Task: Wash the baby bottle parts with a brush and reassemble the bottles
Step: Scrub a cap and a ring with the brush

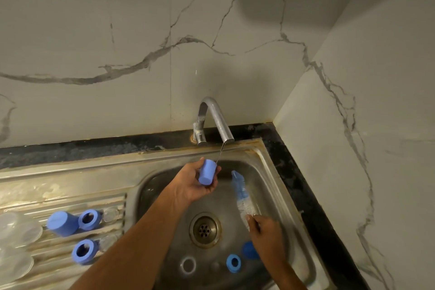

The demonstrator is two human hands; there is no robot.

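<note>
My left hand [196, 183] grips a blue bottle cap [207, 172] over the steel sink [277, 186], just beside a thin stream of water from the tap [215, 120]. My right hand [266, 231] holds the bottle brush [241, 198] by its handle, bristles and blue tip pointing up towards the tap. In the basin lie a blue ring [233, 263], another blue part [250, 250] partly hidden by my right wrist, and a clear ring [188, 265]. On the drainboard lie a blue cap [61, 223], two blue rings [89, 219] [84, 251] and clear teats.
The drain [204, 229] sits in the middle of the basin. Clear bottles [16, 238] lie at the left edge of the ribbed drainboard [113, 200]. A black counter strip [306, 195] and marble walls close in the back and right side.
</note>
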